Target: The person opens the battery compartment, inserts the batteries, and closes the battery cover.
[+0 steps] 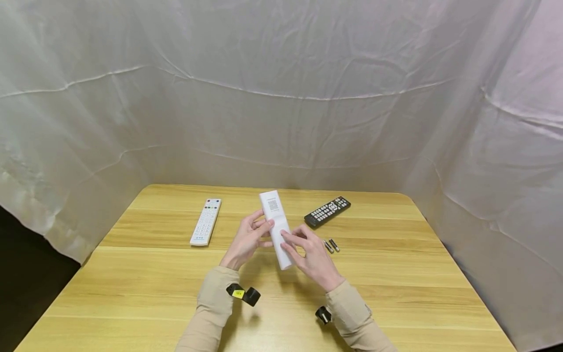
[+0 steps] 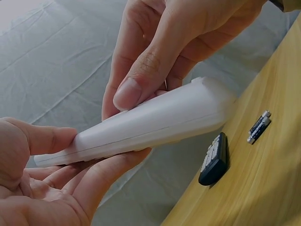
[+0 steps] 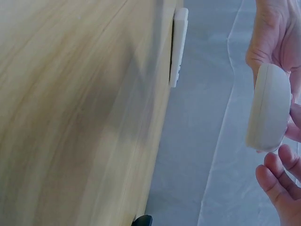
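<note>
A white remote control [image 1: 278, 230] is held above the table with its back up; a printed code label sits near the far end. My left hand [image 1: 249, 237] grips its left side, thumb on the back and fingers underneath, as the left wrist view shows. The thumb and a finger of my right hand [image 1: 311, 254] touch the back of the remote on its nearer half. Seen from the right wrist, the rounded near end of the white remote [image 3: 270, 108] faces the camera. Whether its battery cover is on cannot be made out.
On the wooden table [image 1: 154, 278], another white remote [image 1: 205, 222] lies face up at left. A black remote [image 1: 327, 211] lies at back right, with two small batteries [image 1: 332, 246] nearer to me. Grey cloth [image 1: 281, 122] hangs behind and beside the table.
</note>
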A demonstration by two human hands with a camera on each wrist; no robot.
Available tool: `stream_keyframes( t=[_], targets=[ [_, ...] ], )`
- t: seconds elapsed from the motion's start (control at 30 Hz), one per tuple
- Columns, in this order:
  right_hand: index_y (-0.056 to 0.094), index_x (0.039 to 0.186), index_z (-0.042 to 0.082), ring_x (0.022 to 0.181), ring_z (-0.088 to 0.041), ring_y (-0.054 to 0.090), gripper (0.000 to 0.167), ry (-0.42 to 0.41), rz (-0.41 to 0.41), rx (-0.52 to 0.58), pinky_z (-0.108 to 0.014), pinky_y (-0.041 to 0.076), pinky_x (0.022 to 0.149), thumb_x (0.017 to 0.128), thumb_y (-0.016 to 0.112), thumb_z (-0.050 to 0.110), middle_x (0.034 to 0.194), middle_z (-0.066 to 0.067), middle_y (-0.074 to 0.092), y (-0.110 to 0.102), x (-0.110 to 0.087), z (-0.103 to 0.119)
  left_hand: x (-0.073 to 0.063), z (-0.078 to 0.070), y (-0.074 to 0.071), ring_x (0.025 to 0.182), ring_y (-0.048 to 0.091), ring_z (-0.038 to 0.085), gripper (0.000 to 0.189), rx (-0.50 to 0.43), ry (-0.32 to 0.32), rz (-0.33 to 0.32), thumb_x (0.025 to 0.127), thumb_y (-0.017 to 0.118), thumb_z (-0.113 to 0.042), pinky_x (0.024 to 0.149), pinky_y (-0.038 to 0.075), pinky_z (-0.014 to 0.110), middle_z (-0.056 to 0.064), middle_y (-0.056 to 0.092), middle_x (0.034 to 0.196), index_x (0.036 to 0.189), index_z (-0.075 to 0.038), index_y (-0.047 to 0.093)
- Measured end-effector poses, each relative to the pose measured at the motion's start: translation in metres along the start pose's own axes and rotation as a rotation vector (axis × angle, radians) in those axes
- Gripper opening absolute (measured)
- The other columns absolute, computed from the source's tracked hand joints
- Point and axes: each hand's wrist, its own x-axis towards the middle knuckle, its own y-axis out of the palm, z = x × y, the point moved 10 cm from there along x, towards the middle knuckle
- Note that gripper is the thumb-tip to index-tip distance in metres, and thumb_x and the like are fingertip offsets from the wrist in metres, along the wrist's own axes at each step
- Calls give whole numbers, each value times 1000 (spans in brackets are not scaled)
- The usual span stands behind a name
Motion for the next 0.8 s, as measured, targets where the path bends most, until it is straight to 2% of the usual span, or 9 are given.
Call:
stream_keyframes(
  t=[0.23, 0.4, 0.5, 0.6, 0.8],
  targets=[
    [74, 114, 0, 82, -17, 66, 27, -6, -60, 70, -22, 60, 67, 88, 75, 7, 98, -9, 64, -7, 1, -1, 0, 0, 1, 93, 73, 16, 51, -14, -16, 16, 105, 49, -11, 81, 66, 35, 33, 59, 135, 153, -3, 35],
    [75, 106, -4, 78, -19, 68, 21, 4, -182, 109, -24, 63, 68, 85, 73, -5, 95, -12, 66, -19, 1, -4, 0, 3, 2, 99, 70, 15, 53, -66, -30, 48, 106, 48, -11, 87, 64, 37, 32, 54, 140, 155, -2, 30],
    [75, 102, -3, 75, -18, 66, 20, 14, -240, 112, -22, 62, 66, 84, 72, -8, 92, -12, 67, -25, 1, -6, -1, 3, 4, 106, 67, 15, 56, -117, -29, 81, 106, 47, -9, 89, 63, 37, 31, 49, 144, 156, -2, 24],
    [76, 101, -3, 74, -17, 65, 20, 20, -261, 114, -21, 61, 66, 82, 71, -10, 92, -13, 67, -27, 0, -9, -3, 1, 7, 110, 64, 14, 58, -155, -21, 127, 105, 47, -7, 88, 64, 35, 25, 48, 144, 157, 0, 22],
    [75, 100, -5, 74, -18, 65, 21, 24, -294, 128, -21, 60, 66, 82, 68, -13, 92, -14, 67, -30, -1, -13, -7, -4, 16, 111, 63, 14, 55, -203, 11, 226, 105, 44, -3, 88, 64, 33, 11, 53, 132, 153, 9, 20]
  ],
)
